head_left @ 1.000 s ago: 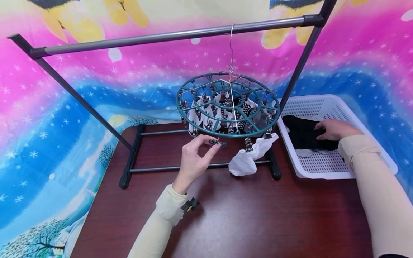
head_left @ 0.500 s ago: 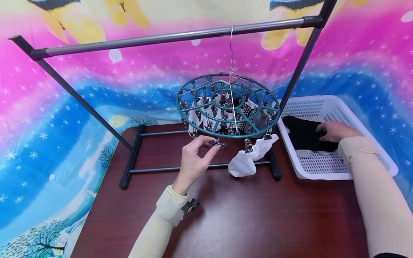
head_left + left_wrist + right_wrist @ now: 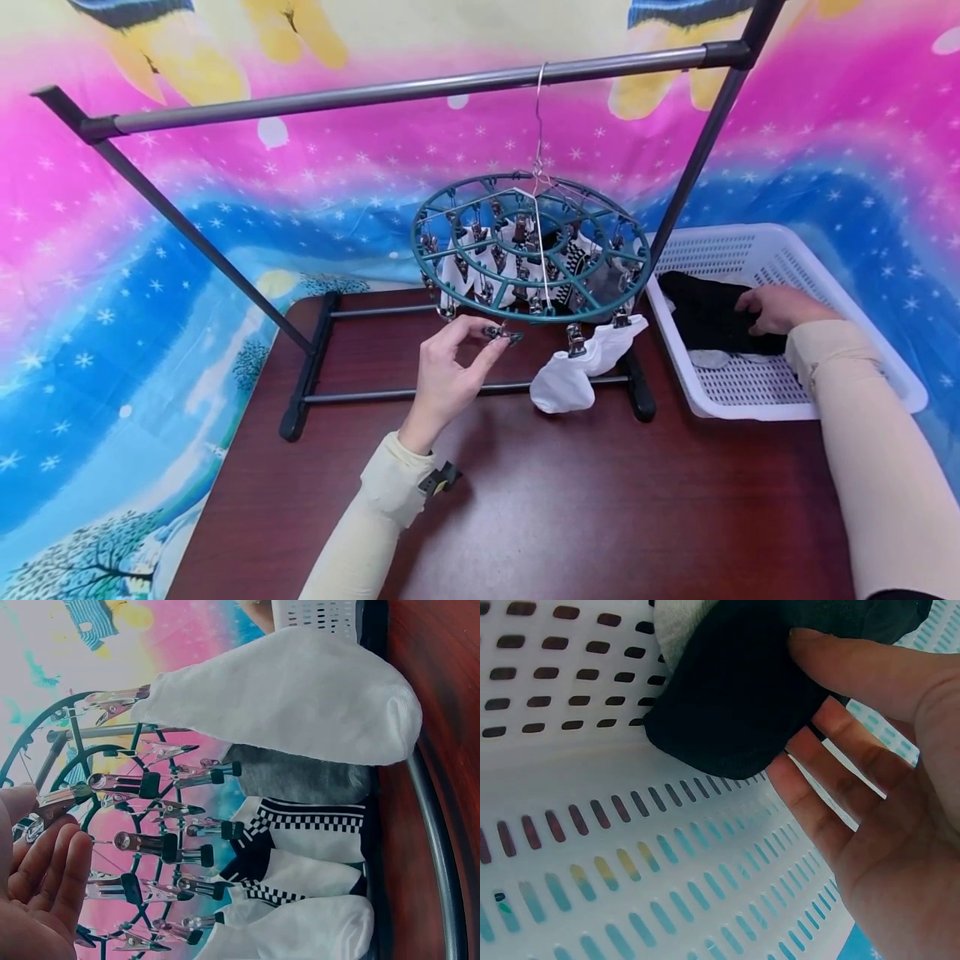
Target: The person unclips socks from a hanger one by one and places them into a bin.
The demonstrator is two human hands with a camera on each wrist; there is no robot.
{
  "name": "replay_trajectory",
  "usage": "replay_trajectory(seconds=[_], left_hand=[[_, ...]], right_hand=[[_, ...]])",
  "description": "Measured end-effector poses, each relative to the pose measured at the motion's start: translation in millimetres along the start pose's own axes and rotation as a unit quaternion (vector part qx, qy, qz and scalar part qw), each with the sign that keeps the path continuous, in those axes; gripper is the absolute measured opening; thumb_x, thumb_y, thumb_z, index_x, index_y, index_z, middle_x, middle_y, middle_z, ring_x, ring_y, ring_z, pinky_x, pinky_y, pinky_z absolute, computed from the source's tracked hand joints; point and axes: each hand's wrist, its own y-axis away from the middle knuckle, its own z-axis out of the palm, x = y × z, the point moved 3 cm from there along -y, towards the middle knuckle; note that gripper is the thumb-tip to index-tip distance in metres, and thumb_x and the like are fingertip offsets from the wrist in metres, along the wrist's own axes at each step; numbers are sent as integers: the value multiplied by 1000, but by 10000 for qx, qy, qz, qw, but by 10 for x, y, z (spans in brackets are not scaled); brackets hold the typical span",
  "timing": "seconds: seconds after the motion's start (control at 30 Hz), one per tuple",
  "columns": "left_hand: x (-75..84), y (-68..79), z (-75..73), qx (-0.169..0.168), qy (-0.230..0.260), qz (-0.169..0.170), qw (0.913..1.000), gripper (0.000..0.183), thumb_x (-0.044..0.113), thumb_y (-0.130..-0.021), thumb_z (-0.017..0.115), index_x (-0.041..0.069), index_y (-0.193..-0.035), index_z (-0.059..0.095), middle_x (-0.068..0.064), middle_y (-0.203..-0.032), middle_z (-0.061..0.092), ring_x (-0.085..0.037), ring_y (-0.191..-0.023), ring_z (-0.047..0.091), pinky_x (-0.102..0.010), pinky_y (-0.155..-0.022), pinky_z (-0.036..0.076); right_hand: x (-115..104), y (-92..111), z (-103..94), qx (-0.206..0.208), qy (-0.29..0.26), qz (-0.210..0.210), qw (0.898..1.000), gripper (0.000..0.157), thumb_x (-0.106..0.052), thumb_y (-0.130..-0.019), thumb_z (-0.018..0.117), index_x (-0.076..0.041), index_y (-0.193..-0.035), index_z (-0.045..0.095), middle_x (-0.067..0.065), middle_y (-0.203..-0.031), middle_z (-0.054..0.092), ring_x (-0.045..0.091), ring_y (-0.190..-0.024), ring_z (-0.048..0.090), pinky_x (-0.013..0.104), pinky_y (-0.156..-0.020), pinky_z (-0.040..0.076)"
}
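My left hand [image 3: 448, 371] pinches a metal clothes clip [image 3: 66, 796] that hangs at the front rim of a round green sock hanger [image 3: 480, 306]. No fabric shows in this clip's mouth. To its right, a white sock [image 3: 564, 383] dangles from other clips. More white socks with black checks [image 3: 315, 832] and a grey sock [image 3: 300, 776] hang farther in. My right hand [image 3: 787, 307] is inside the white basket [image 3: 750, 408]. In the right wrist view its thumb lies over a black sock [image 3: 727, 690] with fingers underneath, gripping the cloth.
A grey metal rack [image 3: 405, 86] carries the hanger by a wire hook [image 3: 538, 108]. Its feet stand on the dark red table [image 3: 600, 500]. A light grey sock [image 3: 708, 357] lies under the black cloth in the basket. A printed curtain [image 3: 150, 275] surrounds the table.
My right hand has shifted slightly at the black sock within the basket. My left hand keeps its pinch on the clip, and the whole head view has tilted a little.
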Motion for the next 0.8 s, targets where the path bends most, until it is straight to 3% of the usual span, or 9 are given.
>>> replay_trajectory(seconds=[0.23, 0.47, 0.63, 0.8], left_hand=[[2, 0, 10, 14, 5, -4, 10000, 16, 18, -92, 80, 9, -105, 74, -2, -96, 76, -13, -89, 71, -33, -85, 58], [2, -11, 7, 36, 40, 24, 10000, 16, 17, -92, 80, 9, -104, 74, -3, -95, 76, -14, -89, 71, -42, -84, 59], [-3, -18, -10, 59, 28, 27, 10000, 16, 17, -92, 79, 9, -104, 74, -3, -95, 76, -13, -89, 71, -39, -83, 58], [-11, -20, -28, 74, 38, 24, 10000, 16, 18, -92, 79, 9, -105, 74, -3, -96, 76, -14, -90, 71, -43, -84, 58]], right_hand=[[29, -4, 24, -49, -223, 176, 9996, 52, 0, -76, 83, 11, -123, 63, 39, -115, 62, 55, -107, 58, 68, -92, 48], [25, -9, 8, -149, -240, 124, 9995, 54, 2, -73, 83, 11, -122, 62, 37, -112, 62, 55, -106, 57, 66, -90, 49], [12, 2, 2, -191, -313, 137, 9992, 53, 2, -75, 83, 11, -122, 62, 38, -112, 62, 55, -106, 57, 67, -90, 49], [-5, 16, -25, -187, -307, 37, 9993, 50, -4, -79, 82, 11, -122, 62, 36, -111, 64, 54, -104, 59, 65, -88, 49]])
